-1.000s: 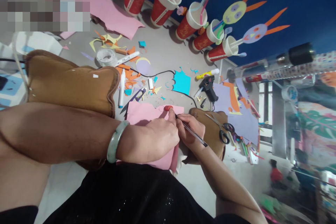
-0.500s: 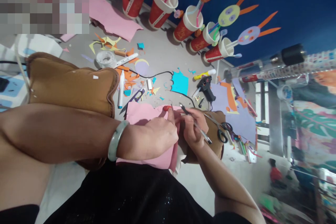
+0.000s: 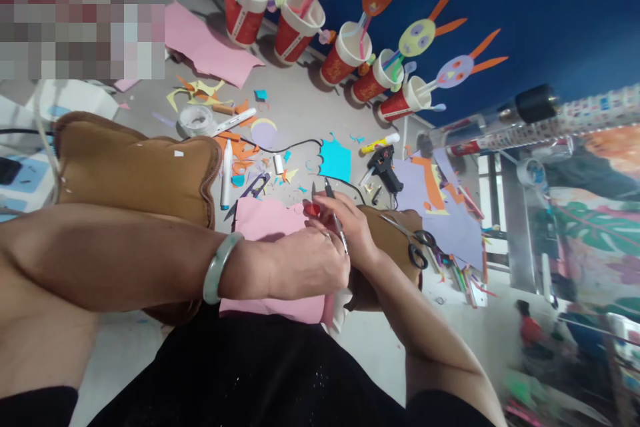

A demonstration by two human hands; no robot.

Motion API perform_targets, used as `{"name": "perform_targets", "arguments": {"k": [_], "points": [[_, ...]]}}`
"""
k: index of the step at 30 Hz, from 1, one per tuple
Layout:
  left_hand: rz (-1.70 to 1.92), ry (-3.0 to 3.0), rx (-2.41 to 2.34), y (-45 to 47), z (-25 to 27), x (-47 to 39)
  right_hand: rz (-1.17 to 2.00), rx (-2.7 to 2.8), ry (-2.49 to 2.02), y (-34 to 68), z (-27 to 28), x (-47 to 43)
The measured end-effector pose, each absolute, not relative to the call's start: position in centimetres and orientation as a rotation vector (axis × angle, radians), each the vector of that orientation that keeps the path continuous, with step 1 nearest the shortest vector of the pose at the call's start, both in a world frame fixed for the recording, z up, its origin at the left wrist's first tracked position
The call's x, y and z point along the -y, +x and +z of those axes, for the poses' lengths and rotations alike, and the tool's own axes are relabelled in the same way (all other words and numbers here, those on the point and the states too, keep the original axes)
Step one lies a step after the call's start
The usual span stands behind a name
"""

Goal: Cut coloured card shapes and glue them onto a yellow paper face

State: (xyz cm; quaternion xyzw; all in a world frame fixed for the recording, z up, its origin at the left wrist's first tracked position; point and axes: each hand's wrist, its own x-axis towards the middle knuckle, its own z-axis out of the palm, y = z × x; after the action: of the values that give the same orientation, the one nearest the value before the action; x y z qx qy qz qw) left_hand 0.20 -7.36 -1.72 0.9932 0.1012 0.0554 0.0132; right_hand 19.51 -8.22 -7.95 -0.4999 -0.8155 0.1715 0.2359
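My right hand (image 3: 353, 223) is closed around a slim pen (image 3: 330, 197) with a clear barrel and dark ends. A small red piece (image 3: 313, 209) shows at the fingertips of that hand; whether it is gripped or only touched I cannot tell. My left hand (image 3: 305, 263), below a pale green bangle, is curled in a fist close to the pen's lower end. Its fingertips are hidden, so what they hold does not show. Under both hands lies a pink paper sheet (image 3: 260, 217) over my lap.
Brown cushions (image 3: 135, 167) flank the sheet. Scissors (image 3: 417, 247) rest on the right one. A glue gun (image 3: 385, 167), blue paper (image 3: 336, 159), a white marker (image 3: 227, 177) and scraps cover the table. Red cups (image 3: 345, 57) with paper rabbit heads line the back.
My left hand has drawn back from the red piece toward my body and curled. My right hand has moved left to the red piece, and the pen now stands steeper.
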Motion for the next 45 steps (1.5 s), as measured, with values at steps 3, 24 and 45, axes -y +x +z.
{"name": "perform_targets", "arguments": {"k": [3,24,45], "points": [[0.207,3.032,-0.145,0.0,-1.7,7.4,0.404,2.274,-1.371,19.2,-8.4,7.9],[0.342,2.854,0.142,0.2,-4.9,7.5,0.028,2.197,-1.786,29.9,-4.6,6.1],[-0.079,2.788,-0.782,0.1,-3.9,3.8,0.118,1.829,-2.311,39.4,-4.3,6.8]]}}
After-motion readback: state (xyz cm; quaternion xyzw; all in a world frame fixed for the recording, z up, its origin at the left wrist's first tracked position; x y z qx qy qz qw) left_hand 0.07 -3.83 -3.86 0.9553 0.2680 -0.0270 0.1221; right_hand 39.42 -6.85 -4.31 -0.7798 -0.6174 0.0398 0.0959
